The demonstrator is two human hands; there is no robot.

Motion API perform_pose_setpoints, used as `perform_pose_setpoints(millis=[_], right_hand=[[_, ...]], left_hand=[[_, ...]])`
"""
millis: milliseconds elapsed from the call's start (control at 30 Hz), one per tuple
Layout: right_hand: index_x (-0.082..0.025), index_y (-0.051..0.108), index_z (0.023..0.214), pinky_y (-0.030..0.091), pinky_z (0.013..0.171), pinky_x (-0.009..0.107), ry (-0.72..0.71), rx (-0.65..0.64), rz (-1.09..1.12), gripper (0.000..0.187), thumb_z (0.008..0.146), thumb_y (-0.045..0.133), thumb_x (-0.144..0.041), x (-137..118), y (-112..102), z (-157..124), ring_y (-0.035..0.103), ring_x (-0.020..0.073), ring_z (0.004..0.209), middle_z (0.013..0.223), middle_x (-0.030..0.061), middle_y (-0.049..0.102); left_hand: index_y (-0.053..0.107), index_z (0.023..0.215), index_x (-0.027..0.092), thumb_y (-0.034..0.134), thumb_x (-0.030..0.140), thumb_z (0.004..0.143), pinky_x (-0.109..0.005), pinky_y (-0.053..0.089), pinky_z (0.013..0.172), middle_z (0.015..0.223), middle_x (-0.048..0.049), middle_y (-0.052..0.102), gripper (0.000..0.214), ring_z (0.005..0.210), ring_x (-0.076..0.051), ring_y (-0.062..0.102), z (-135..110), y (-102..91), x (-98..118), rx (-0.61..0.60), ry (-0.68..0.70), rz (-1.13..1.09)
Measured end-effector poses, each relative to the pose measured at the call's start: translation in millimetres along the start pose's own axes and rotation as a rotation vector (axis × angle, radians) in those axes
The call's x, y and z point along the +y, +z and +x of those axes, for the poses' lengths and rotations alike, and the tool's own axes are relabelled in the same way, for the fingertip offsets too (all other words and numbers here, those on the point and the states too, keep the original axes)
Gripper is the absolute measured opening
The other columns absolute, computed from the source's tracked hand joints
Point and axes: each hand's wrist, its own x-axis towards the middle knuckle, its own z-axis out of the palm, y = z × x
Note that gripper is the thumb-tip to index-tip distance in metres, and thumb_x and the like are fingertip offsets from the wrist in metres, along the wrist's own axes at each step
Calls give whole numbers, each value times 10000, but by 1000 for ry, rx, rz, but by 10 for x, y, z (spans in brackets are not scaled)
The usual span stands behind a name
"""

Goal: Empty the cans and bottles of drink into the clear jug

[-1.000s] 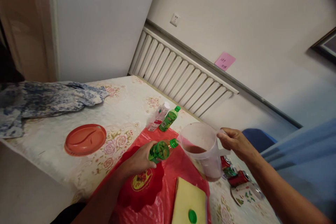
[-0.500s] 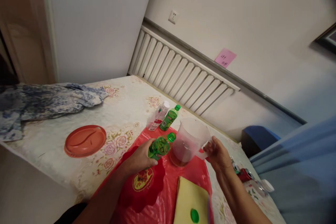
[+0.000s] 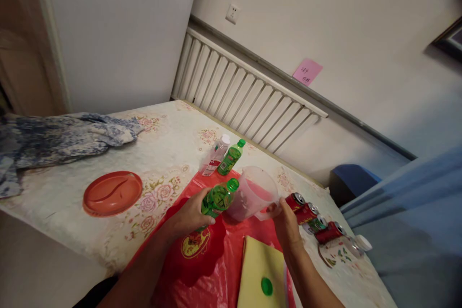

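Bench [image 3: 169, 137] edge past jug [image 3: 249, 202] | bottle [image 3: 217, 199] slants lengthwise, mouth up | your left fingers [image 3: 207, 221] clasp it, right fingers [image 3: 285, 211] jug's handle [image 3: 266, 213]

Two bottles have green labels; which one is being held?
The nearer green-labelled bottle, in the left hand; the other green-labelled bottle stands beside the white-capped bottle, with no hand on it.

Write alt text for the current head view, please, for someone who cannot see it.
A person's left hand holds a green bottle beside a translucent pitcher gripped by the right hand. Nearby are other bottles, drink cans and a green cap.
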Motion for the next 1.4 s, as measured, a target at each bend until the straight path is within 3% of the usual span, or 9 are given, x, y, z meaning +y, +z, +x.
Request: perform_pose_setpoints(millis=[133,233,300,433,533,700,767,1000,1400], right_hand=[[-185,653,1025,516,736,346,74,96,-357,511,693,713,-568,-40,-331,-191,642,232,879,962,55,703],[-176,688,945,513,732,373,103,-87,-699,449,619,752,-477,49,-595,-506,642,251,787,814,42,693],[-200,698,980,508,673,352,122,-255,-840,385,634,711,-367,131,-714,-770,638,232,721,841,32,690],[-245,703,1027,510,794,331,146,-440,-1103,453,584,646,-165,214,-768,-1183,656,239,880,969,40,684],[-213,722,931,506,848,331,119,-477,-1185,317,652,580,-165,236,-740,-1281,660,244,912,955,72,688],[-241,685,1171,464,1000,353,140,-429,-1151,515,670,586,-170,319,-754,-1276,637,269,1109,1161,88,689],[-253,698,1148,468,994,359,131,-442,-1129,496,668,601,-176,329,-752,-1280,640,274,1097,1150,80,694],[-230,702,928,511,665,314,25,-366,-923,226,724,604,-216,112,-488,-1163,642,214,723,829,23,690],[-204,652,914,442,601,266,-331,-397,-913,174,751,635,-145,-665,412,-727,543,157,649,770,8,626]], left_hand=[[502,1292,230,624,101,563,-324,468,957,1272,-24,646,750,1134,-259,599,3,4,5,3,18,7],[502,1298,217,628,104,560,-324,467,966,1277,-30,648,757,1145,-265,597,4,6,9,-7,23,2],[498,1299,212,631,104,571,-314,479,937,1248,-31,661,749,1118,-256,612,2,8,7,-16,18,-2],[505,1287,203,651,116,585,-309,482,919,1198,-28,678,723,1091,-254,620,1,16,3,-25,28,11],[516,1278,194,658,106,576,-313,470,941,1227,-34,666,721,1113,-259,608,6,27,8,-23,42,24],[509,1291,204,650,94,582,-307,478,925,1215,-27,670,730,1094,-250,618,24,38,-13,-46,40,-17],[507,1289,202,654,104,590,-308,483,919,1207,-29,671,721,1092,-252,619,30,41,-27,-53,36,-26],[499,1288,181,652,100,572,-309,493,904,1204,-55,673,737,1073,-250,623,36,64,-22,-46,10,-33],[526,1270,220,617,96,557,-314,485,913,1201,-22,678,730,1067,-243,622,-24,80,73,-82,34,-18]])
